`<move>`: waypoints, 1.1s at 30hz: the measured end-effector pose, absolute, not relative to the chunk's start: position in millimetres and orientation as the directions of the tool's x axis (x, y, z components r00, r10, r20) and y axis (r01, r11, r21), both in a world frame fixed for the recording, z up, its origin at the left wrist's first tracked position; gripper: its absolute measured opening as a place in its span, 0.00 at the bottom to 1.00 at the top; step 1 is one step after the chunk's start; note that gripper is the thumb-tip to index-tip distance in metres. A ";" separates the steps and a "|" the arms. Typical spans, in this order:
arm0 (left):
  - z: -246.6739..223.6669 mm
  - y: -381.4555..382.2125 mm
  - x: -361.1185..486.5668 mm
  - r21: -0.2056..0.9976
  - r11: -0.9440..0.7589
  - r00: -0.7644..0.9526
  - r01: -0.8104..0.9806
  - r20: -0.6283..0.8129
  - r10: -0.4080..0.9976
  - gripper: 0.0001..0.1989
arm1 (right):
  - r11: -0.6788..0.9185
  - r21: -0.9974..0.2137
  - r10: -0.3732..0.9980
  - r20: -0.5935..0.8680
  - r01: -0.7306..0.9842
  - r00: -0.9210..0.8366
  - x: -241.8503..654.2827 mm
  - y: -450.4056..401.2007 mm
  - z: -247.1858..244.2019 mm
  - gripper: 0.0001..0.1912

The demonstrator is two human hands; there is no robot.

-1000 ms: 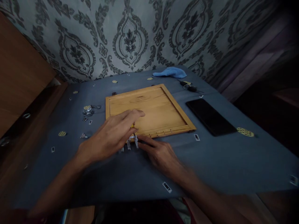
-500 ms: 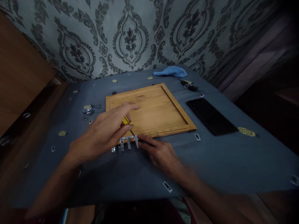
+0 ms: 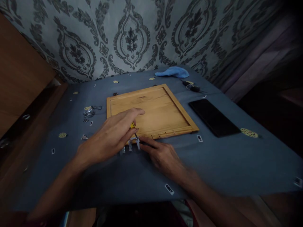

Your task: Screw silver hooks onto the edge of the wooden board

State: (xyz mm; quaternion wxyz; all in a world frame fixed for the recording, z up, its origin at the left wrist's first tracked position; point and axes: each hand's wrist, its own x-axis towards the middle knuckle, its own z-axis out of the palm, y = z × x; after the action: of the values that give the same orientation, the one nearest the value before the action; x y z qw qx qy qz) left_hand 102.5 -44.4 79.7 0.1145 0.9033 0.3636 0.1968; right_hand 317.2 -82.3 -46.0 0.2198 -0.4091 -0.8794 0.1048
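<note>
My left hand [image 3: 111, 132] is closed around a screwdriver with a yellow handle [image 3: 132, 125]. The screwdriver's thin shaft [image 3: 135, 135] slants down to a silver metal hook piece [image 3: 138, 144] on the near edge of a framed wooden panel [image 3: 151, 108]. Fingertips of my right hand [image 3: 163, 154] press together against this rightmost hook piece. More silver prongs [image 3: 130, 145] stick out toward me beside it, partly covered by my left hand. Small dark holes run along the panel's near edge, right of the fingers.
Loose metal parts [image 3: 88, 113] lie left of the panel, on a blue patterned cloth [image 3: 118, 189]. A black phone [image 3: 213, 118] rests to the right, with dark cord-like items [image 3: 191, 86] beyond it. A blue rag [image 3: 174, 72] lies by the patterned wall.
My left hand has shifted slightly right and turned, tilting the screwdriver more upright. A small metal part left of my wrist now shows. My right hand stays at the hook piece.
</note>
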 end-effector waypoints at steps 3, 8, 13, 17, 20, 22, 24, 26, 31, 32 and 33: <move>80.0 -45.1 102.2 0.340 -0.706 0.661 0.621 0.257 0.705 0.19 | 0.647 -0.372 0.762 0.307 0.665 -0.570 317.3 -82.2 -46.4 0.29; 79.8 -45.5 101.9 0.337 -0.701 0.662 0.629 0.239 0.710 0.20 | 0.640 -0.379 0.769 0.302 0.669 -0.564 317.4 -82.3 -45.8 0.28; 76.5 -43.4 106.7 0.299 -0.707 0.658 0.641 0.261 0.706 0.19 | 0.643 -0.382 0.765 0.295 0.664 -0.572 316.6 -81.9 -45.3 0.29; 73.1 -42.7 110.7 0.240 -0.676 0.602 0.697 0.317 0.733 0.16 | 0.642 -0.360 0.766 0.307 0.676 -0.564 316.1 -82.1 -45.8 0.29; 72.9 -43.9 112.5 0.246 -0.674 0.578 0.696 0.365 0.730 0.18 | 0.651 -0.367 0.759 0.318 0.665 -0.568 316.6 -82.4 -45.9 0.29; 74.0 -45.0 112.8 0.265 -0.694 0.586 0.669 0.387 0.712 0.21 | 0.656 -0.382 0.754 0.325 0.651 -0.570 317.3 -82.4 -45.7 0.30; 75.8 -45.6 112.3 0.283 -0.718 0.614 0.636 0.380 0.692 0.22 | 0.660 -0.396 0.751 0.333 0.639 -0.570 317.9 -82.4 -45.5 0.30; 77.8 -45.7 110.6 0.296 -0.727 0.640 0.620 0.345 0.686 0.23 | 0.659 -0.400 0.752 0.337 0.637 -0.566 318.1 -82.4 -45.6 0.29; 79.1 -44.3 105.2 0.289 -0.708 0.662 0.644 0.255 0.705 0.22 | 0.661 -0.388 0.751 0.343 0.643 -0.565 317.4 -81.9 -46.2 0.29; 78.5 -44.0 104.7 0.277 -0.702 0.655 0.656 0.254 0.712 0.21 | 0.661 -0.387 0.750 0.339 0.643 -0.567 317.3 -81.8 -46.3 0.29; 77.7 -43.6 104.5 0.264 -0.697 0.646 0.667 0.262 0.717 0.20 | 0.661 -0.387 0.751 0.335 0.643 -0.569 317.2 -81.7 -46.4 0.29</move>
State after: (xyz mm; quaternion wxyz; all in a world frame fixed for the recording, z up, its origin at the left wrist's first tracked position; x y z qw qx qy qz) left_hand 104.5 -43.6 77.7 0.0721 0.9042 0.3827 0.1752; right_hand 317.2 -81.7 -46.4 0.2412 -0.3965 -0.8787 0.1115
